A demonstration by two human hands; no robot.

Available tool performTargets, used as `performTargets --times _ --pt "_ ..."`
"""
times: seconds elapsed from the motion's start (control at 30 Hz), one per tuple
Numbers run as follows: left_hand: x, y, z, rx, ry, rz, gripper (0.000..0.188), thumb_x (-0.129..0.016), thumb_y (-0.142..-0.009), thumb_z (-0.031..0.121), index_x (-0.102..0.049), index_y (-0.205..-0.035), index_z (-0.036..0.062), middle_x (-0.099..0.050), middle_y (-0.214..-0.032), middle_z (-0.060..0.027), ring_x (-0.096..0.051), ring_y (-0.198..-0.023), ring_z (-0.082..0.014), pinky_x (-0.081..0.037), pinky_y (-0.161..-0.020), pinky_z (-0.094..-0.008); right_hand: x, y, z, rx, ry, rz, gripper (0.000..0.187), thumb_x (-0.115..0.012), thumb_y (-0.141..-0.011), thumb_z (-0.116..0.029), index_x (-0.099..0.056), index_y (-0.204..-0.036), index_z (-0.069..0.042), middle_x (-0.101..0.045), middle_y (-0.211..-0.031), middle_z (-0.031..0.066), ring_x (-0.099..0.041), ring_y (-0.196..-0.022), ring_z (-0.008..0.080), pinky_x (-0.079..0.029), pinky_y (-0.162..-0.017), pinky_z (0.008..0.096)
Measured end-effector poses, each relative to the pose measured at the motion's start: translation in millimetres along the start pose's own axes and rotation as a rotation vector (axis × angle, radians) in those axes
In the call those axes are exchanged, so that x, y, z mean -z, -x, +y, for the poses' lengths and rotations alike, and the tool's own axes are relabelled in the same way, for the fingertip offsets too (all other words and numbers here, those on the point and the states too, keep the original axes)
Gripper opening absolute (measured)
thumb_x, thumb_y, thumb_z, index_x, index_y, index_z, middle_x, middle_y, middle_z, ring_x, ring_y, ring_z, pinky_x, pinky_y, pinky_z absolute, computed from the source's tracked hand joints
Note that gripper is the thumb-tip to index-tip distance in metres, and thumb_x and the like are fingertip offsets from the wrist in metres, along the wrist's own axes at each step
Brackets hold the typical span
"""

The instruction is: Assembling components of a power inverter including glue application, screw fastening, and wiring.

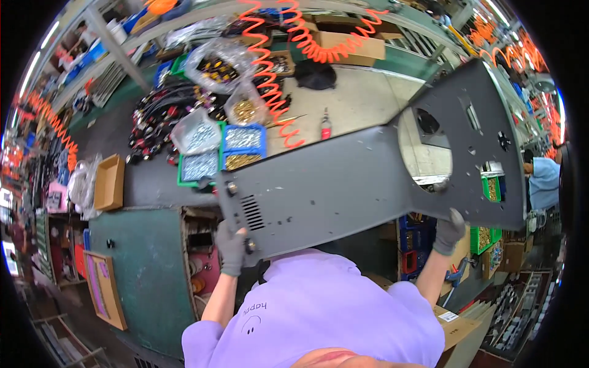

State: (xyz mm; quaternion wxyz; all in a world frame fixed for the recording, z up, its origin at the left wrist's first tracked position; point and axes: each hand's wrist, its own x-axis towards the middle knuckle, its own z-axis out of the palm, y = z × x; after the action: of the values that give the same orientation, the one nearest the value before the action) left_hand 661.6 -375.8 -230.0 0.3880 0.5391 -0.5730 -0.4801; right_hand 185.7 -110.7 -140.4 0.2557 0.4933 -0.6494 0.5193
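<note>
A large dark grey sheet-metal panel (331, 187) is held up in front of me, over the workbench. It has a big round cutout, smaller openings, a row of vent slots and small round feet or knobs at its left end. My left hand (231, 248), in a grey glove, grips the panel's lower left corner beside the slots. My right hand (450, 233), also gloved, is closed on the near edge below the round cutout. Parts of the fingers of both hands are hidden by the panel.
Small bins of screws (244, 138) and a pile of black cables (165, 116) lie left of the panel. A red-handled screwdriver (326, 124) is on the bench. Orange coiled air hoses (264, 61) hang above. A green bin (485, 238) stands right; another person (544, 182) is farther right.
</note>
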Motion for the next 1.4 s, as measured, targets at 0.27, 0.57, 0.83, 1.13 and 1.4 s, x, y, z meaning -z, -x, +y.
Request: performTargets --times 0.27,0.57,0.83,1.13,1.4 --pt "-299.0 -58.9 15.3 0.013 -0.053 -0.491 0.029 -0.061 -0.067 0.014 -0.059 -0.091 -0.0005 -0.061 -0.076 -0.0149 -0.06 -0.07 -0.025 -0.047 -0.066 -0.0351 166.6 -26.8 74.9 -0.817 -0.467 0.455 0.051 -0.054 -0.072 -0.01 -0.045 -0.119 0.006 -0.05 -0.117 0.0159 -0.049 -0.109 0.026 -0.037 -0.098 0.0389" --pt "-358.0 -104.8 -15.3 0.144 -0.024 -0.607 0.04 -0.058 -0.066 0.005 -0.057 -0.106 -0.0015 -0.062 -0.089 -0.008 -0.057 -0.082 -0.0152 -0.046 -0.074 -0.0279 93.3 -10.7 130.7 -0.969 -0.333 0.408 0.049 -0.056 -0.072 -0.007 -0.046 -0.119 -0.001 -0.052 -0.113 0.0117 -0.054 -0.101 0.0237 -0.043 -0.089 0.0366" --pt "-314.4 -155.6 -26.5 0.232 -0.156 -0.438 0.041 -0.058 -0.064 0.002 -0.056 -0.105 -0.0018 -0.062 -0.088 -0.0083 -0.059 -0.078 -0.018 -0.047 -0.069 -0.0289 -3.7 -27.4 187.8 -1.037 -0.523 0.296 0.056 -0.058 -0.072 -0.008 -0.042 -0.125 -0.001 -0.053 -0.114 0.0102 -0.05 -0.105 0.0222 -0.037 -0.095 0.0349" --pt "-376.1 -171.9 -10.1 0.345 -0.276 -0.404 0.051 -0.068 -0.067 0.013 -0.05 -0.112 -0.0033 -0.062 -0.09 -0.0153 -0.061 -0.078 -0.0248 -0.048 -0.069 -0.0334 -50.9 -29.6 205.0 -1.348 -0.113 -1.564 0.042 -0.056 -0.08 -0.036 -0.06 -0.098 0.001 -0.064 -0.078 0.0167 -0.062 -0.072 0.0225 -0.048 -0.066 0.033" --pt "-410.1 -171.2 -5.1 0.133 -0.636 -0.054 0.065 -0.062 -0.074 0.02 -0.03 -0.128 0.0025 -0.05 -0.117 -0.0229 -0.053 -0.102 -0.038 -0.043 -0.085 -0.045 -296.3 -269.6 271.5 -0.611 -0.289 -0.365 0.038 -0.056 -0.085 -0.028 -0.057 -0.111 0.0 -0.063 -0.086 0.0097 -0.06 -0.072 0.0158 -0.047 -0.067 0.0296"
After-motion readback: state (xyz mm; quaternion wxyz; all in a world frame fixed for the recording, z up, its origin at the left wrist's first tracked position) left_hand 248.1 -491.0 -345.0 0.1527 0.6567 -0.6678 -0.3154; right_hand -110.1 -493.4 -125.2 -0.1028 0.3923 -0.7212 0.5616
